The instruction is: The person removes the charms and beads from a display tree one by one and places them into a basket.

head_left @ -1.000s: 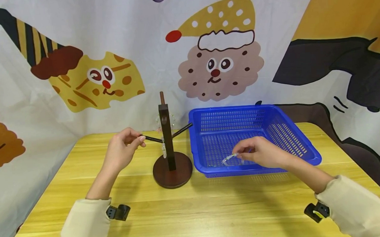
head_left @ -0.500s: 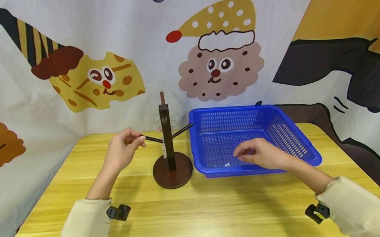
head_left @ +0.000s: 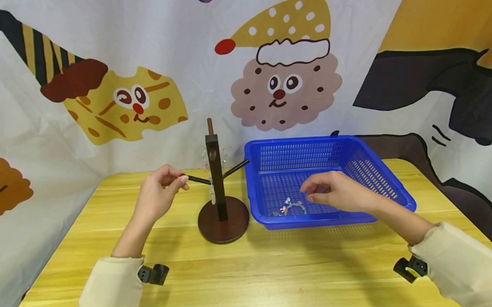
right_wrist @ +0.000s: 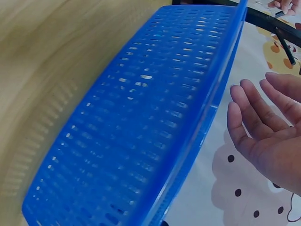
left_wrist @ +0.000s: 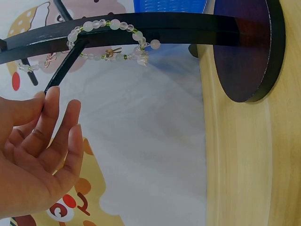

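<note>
My left hand [head_left: 160, 190] pinches the tip of a thin black peg [left_wrist: 63, 70] on the left side of a dark wooden stand [head_left: 216, 178]. Around that peg, near the post, hangs a pale beaded bracelet [left_wrist: 114, 24] with green beads and a small flower charm. Over the blue basket [head_left: 255, 208] is my right hand [head_left: 335, 193], fingers loosely bent and holding nothing. Below and left of its fingertips, a clear beaded bracelet [head_left: 295, 205] with a pink piece lies in the basket. In the right wrist view the basket wall hides the bracelet from sight.
Another beaded bracelet [head_left: 224, 155] hangs behind the post. A second arm peg [head_left: 236, 169] slants toward the basket. The stand's round base [head_left: 208, 232] sits on the wooden table [head_left: 252, 269], left of the basket. A printed cloth [head_left: 201, 91] hangs behind.
The right hand has let go of the bracelet, which dropped into the basket, and the hand has lifted slightly. The left hand stays on the peg.
</note>
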Demonstrator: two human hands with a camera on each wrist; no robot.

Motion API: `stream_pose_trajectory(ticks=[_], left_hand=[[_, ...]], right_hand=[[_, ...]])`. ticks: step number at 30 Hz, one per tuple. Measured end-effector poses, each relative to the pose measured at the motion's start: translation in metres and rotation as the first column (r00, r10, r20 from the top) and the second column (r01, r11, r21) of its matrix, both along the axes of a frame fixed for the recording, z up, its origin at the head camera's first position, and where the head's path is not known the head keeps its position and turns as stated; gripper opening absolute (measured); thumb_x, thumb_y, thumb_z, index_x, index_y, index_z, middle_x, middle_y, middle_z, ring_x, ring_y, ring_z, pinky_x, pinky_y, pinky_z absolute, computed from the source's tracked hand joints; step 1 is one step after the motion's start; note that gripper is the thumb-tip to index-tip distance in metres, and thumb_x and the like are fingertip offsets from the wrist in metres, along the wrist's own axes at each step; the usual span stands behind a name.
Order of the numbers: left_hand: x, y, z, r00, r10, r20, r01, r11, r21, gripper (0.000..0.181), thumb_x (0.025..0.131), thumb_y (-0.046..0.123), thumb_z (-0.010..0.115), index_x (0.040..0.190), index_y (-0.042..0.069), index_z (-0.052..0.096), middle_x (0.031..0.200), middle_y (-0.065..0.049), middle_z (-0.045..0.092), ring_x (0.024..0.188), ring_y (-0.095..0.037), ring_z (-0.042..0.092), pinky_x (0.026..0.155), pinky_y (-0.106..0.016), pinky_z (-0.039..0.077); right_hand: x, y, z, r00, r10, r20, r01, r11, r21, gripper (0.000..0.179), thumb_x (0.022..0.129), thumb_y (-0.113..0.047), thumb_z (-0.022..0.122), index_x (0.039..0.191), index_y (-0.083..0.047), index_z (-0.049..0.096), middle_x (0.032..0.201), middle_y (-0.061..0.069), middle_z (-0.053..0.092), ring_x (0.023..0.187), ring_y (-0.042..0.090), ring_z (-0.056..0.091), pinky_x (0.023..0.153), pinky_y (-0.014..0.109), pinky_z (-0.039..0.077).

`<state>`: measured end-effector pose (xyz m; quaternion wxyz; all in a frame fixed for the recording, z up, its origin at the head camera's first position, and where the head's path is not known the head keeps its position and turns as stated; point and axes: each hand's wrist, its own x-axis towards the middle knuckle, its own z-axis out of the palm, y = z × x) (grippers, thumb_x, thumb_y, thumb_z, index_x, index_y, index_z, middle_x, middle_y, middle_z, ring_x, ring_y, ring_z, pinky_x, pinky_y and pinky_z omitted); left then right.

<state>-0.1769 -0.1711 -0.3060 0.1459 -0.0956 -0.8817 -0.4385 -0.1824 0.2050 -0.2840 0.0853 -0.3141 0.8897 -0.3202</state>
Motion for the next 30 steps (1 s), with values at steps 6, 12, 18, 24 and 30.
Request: stream_pose_trajectory(ticks=[6,12,18,24,30], left_hand=[[0.001,-0.001,0.000,1.000,0.001,0.000,-0.001,1.000,0.002,0.013,0.091,0.012,0.056,0.095,0.000,0.061,0.078,-0.010,0.068,0.076,-0.023,0.063,0.062,-0.027,0.043],[-0.001,-0.001,-0.001,1.000,0.000,0.001,0.000,1.000,0.006,0.013,0.091,0.012,0.057,0.095,0.000,0.061,0.078,-0.010,0.067,0.075,-0.022,0.064,0.062,-0.027,0.044],[-0.001,-0.001,-0.001,1.000,0.003,0.000,-0.003,1.000,0.003,0.012,0.091,0.011,0.057,0.094,0.000,0.061,0.077,-0.010,0.067,0.074,-0.022,0.063,0.060,-0.026,0.043],[-0.001,-0.001,-0.001,1.000,0.005,0.002,-0.005,1.000,0.004,0.012,0.091,0.011,0.057,0.093,0.000,0.061,0.077,-0.010,0.067,0.074,-0.022,0.064,0.060,-0.026,0.042],[0.000,-0.001,-0.001,1.000,0.003,0.005,-0.003,1.000,0.007,0.013,0.091,0.012,0.057,0.093,0.000,0.061,0.077,-0.010,0.068,0.075,-0.022,0.063,0.060,-0.026,0.042]], right_hand=[[-0.003,-0.007,0.006,1.000,0.003,0.005,-0.003,1.000,-0.006,0.016,0.086,-0.001,0.060,0.101,-0.005,0.064,0.085,-0.001,0.064,0.078,0.015,0.060,0.069,0.028,0.050],[-0.006,-0.017,0.010,1.000,0.013,-0.006,-0.013,1.000,-0.001,0.017,0.087,-0.002,0.059,0.102,-0.005,0.063,0.085,-0.002,0.064,0.079,0.014,0.060,0.068,0.032,0.049],[-0.011,-0.030,0.013,0.999,0.031,-0.023,-0.031,1.000,0.003,0.016,0.087,-0.003,0.059,0.102,-0.005,0.063,0.085,-0.002,0.063,0.079,0.013,0.059,0.069,0.033,0.049],[-0.017,-0.044,0.018,0.998,0.049,-0.048,-0.049,0.999,0.001,0.016,0.087,-0.005,0.059,0.103,-0.006,0.063,0.085,-0.001,0.063,0.078,0.013,0.058,0.069,0.033,0.048],[-0.020,-0.057,0.024,0.996,0.068,-0.060,-0.067,0.998,0.003,0.019,0.088,-0.005,0.059,0.106,-0.005,0.062,0.088,0.001,0.065,0.081,0.014,0.060,0.073,0.035,0.048]])
